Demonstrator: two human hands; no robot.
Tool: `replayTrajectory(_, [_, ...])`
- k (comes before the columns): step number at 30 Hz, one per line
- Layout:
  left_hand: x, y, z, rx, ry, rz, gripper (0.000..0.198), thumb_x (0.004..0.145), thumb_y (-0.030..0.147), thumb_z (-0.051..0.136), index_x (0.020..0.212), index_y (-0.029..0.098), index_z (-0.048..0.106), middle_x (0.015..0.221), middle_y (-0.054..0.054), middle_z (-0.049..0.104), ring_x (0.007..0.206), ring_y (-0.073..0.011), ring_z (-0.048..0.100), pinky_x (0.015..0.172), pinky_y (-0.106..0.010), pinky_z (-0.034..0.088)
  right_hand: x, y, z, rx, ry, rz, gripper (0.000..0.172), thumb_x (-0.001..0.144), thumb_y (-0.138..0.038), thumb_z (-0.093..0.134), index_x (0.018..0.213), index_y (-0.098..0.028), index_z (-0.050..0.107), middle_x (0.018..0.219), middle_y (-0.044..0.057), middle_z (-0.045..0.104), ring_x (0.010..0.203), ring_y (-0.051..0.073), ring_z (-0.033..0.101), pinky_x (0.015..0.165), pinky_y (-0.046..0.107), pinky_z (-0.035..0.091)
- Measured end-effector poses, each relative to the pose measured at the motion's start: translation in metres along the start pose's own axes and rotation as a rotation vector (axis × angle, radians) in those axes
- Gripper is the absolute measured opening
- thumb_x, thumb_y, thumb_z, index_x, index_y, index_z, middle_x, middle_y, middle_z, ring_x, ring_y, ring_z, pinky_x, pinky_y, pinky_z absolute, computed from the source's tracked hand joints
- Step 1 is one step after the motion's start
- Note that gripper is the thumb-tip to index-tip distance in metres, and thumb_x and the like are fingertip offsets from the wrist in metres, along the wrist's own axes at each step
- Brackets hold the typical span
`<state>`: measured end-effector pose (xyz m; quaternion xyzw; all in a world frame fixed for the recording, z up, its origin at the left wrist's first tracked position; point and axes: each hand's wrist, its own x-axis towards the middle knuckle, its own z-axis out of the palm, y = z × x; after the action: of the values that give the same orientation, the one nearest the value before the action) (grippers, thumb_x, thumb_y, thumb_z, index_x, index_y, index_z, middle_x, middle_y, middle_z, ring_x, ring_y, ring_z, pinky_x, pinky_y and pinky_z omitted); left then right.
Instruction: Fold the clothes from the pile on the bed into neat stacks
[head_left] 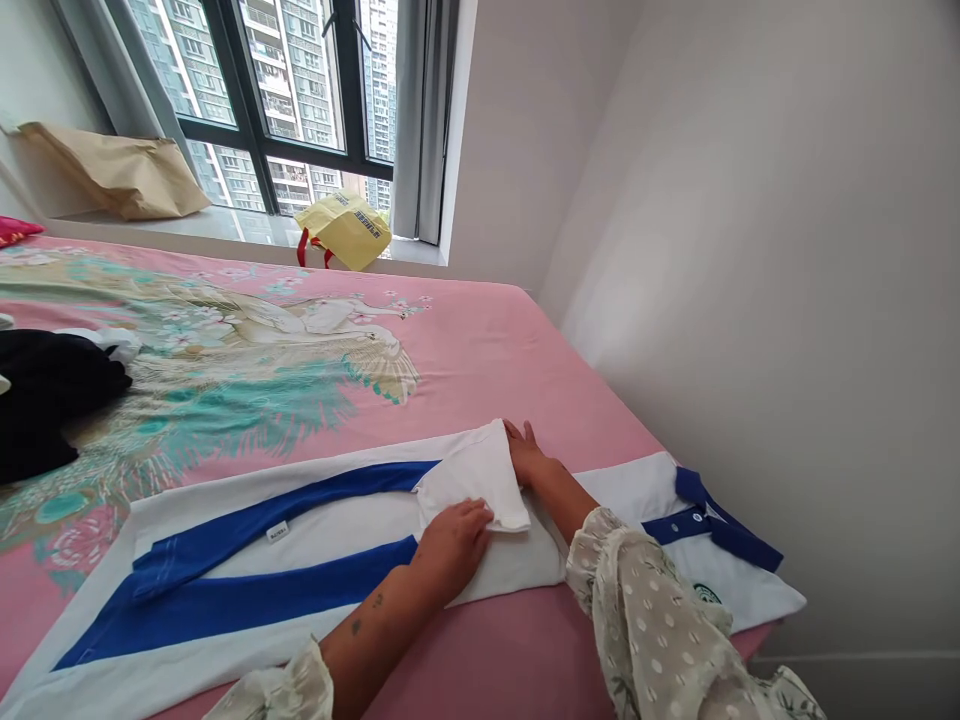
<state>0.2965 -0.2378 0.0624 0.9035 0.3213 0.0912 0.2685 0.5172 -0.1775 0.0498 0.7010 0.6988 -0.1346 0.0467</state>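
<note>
A white and blue polo shirt (330,520) lies lengthwise on the bed, its navy collar (739,530) to the right and a small white label on its side seam. One white sleeve (469,475) is folded back over the body of the shirt. My left hand (454,545) rests palm down on the sleeve's near part, fingers stretched out. At the far right edge of the sleeve, my right hand (527,458) touches the cloth with its fingers apart; part of those fingers is hidden by the sleeve. Neither hand grips the cloth visibly.
A pink patterned bedsheet (480,340) covers the bed. Black clothing (52,400) lies at the left. On the windowsill are a brown paper bag (124,170) and a yellow bag (349,230) with red handles. A wall (787,300) borders the bed's right side.
</note>
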Motion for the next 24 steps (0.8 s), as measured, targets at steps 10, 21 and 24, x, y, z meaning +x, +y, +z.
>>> replayTrajectory(10, [-0.016, -0.044, -0.008, 0.168, 0.26, 0.139, 0.042, 0.089, 0.014, 0.031, 0.118, 0.016, 0.06, 0.134, -0.012, 0.053, 0.13, -0.0218, 0.042, 0.11, -0.047, 0.03, -0.01, 0.014, -0.019, 0.241, 0.347, 0.387, 0.05, 0.095, -0.039, 0.017, 0.11, -0.018, 0.06, 0.122, 0.012, 0.057, 0.12, 0.024, 0.042, 0.098, 0.038, 0.03])
replayTrajectory(21, [-0.004, -0.072, -0.016, 0.269, 0.112, -0.21, 0.073, 0.077, 0.054, 0.051, 0.141, 0.023, 0.036, 0.152, -0.009, 0.027, 0.14, -0.0303, 0.02, 0.11, -0.055, 0.017, 0.032, -0.008, -0.011, 0.655, 0.347, 0.487, 0.023, 0.083, -0.037, 0.05, 0.073, -0.017, 0.057, 0.061, -0.002, 0.054, 0.053, 0.009, 0.045, 0.05, 0.021, 0.034])
replayTrajectory(24, [-0.005, -0.073, -0.013, 0.263, 0.122, -0.211, 0.072, 0.078, 0.054, 0.05, 0.141, 0.023, 0.036, 0.152, -0.008, 0.027, 0.14, -0.0291, 0.02, 0.111, -0.053, 0.013, 0.033, -0.005, -0.007, 0.75, 0.348, 0.511, 0.023, 0.086, -0.036, 0.048, 0.078, -0.016, 0.056, 0.058, -0.005, 0.05, 0.047, 0.007, 0.04, 0.048, 0.02, 0.034])
